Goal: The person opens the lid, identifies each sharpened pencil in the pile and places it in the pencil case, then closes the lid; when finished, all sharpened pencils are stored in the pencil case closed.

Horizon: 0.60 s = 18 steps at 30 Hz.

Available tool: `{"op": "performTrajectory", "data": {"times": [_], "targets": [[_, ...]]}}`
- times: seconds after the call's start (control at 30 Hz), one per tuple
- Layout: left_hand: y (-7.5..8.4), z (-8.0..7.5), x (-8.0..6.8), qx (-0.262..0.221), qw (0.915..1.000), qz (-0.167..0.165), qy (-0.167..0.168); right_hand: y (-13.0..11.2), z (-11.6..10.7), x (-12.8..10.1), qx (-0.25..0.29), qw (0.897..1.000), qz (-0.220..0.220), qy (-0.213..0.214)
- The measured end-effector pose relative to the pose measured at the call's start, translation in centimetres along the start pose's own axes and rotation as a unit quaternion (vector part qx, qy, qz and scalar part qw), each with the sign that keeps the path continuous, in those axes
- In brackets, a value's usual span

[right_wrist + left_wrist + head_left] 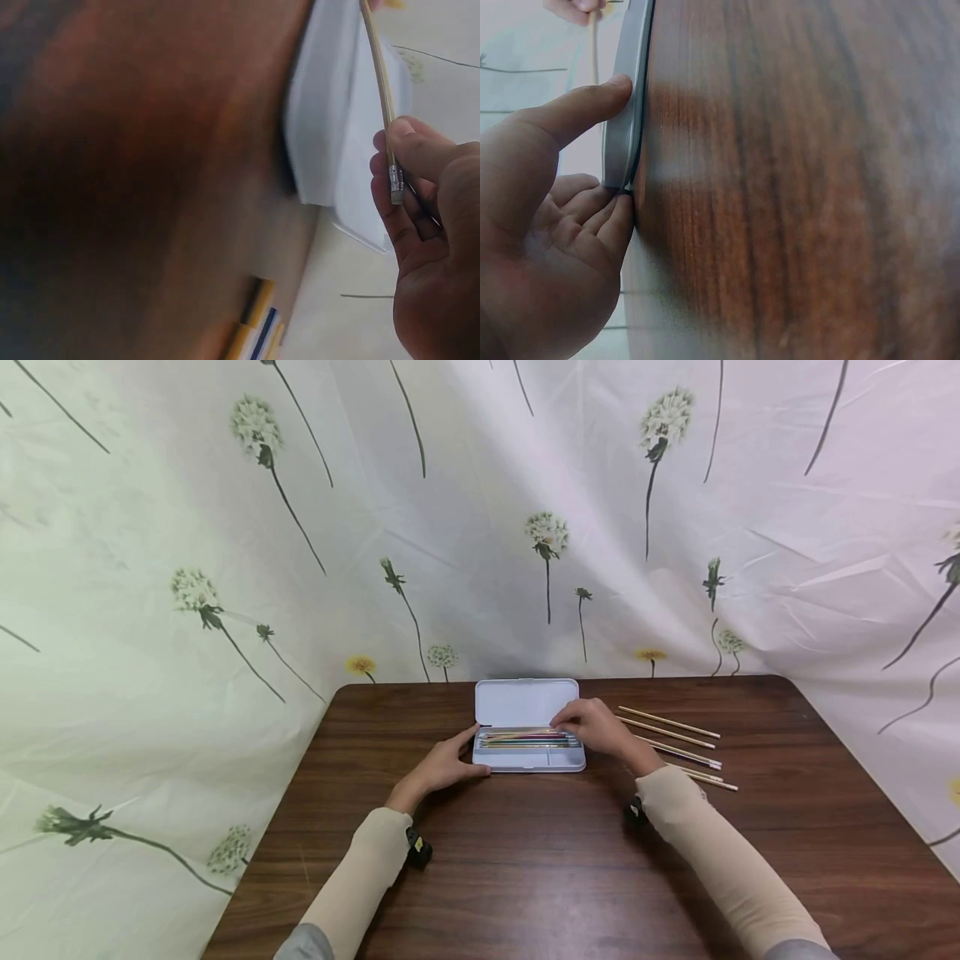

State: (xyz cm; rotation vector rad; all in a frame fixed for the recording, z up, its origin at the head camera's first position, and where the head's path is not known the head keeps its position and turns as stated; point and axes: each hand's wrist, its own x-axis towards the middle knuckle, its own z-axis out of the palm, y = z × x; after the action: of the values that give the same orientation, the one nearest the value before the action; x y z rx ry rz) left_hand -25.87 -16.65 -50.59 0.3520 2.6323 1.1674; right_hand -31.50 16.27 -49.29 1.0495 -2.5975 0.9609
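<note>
An open white pencil case (513, 761) lies on the table with its lid raised at the back and several pencils (517, 743) in its long compartment. My left hand (442, 765) holds the case at its left end, thumb (604, 101) on the front side and fingers (592, 210) at the end wall. Over the right part of the case, my right hand (596, 727) pinches a light wooden pencil (380, 71) between thumb and fingers. Its eraser end points back toward the palm in the right wrist view.
Several more pencils (678, 743) lie slantwise on the brown wooden table (525, 860), right of the case. Behind the table's far edge hangs a pale curtain (480, 527) printed with dandelions.
</note>
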Motion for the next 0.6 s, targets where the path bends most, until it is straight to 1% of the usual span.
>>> {"op": "performTrajectory", "data": {"times": [0.13, 0.23, 0.37, 0.5, 0.6], "targets": [[0.0, 0.0, 0.0, -0.003, 1.0, 0.003, -0.001, 0.0, 0.8, -0.2, -0.015, 0.999, 0.023, -0.022], [0.0, 0.0, 0.0, -0.007, 1.0, 0.007, -0.002, 0.0, 1.3, -0.2, -0.04, 0.998, 0.034, -0.042], [-0.1, 0.0, 0.0, -0.01, 0.9999, 0.008, -0.003, -0.2, 1.8, -0.2, -0.069, 0.995, 0.026, -0.059], [-0.1, 0.0, 0.0, -0.01, 0.9999, 0.01, -0.003, -0.2, 2.0, -0.2, -0.083, 0.995, 0.014, -0.056], [-0.1, 0.1, 0.1, -0.01, 0.9999, 0.009, -0.003, -0.2, 2.1, -0.2, -0.083, 0.995, 0.016, -0.056]]}}
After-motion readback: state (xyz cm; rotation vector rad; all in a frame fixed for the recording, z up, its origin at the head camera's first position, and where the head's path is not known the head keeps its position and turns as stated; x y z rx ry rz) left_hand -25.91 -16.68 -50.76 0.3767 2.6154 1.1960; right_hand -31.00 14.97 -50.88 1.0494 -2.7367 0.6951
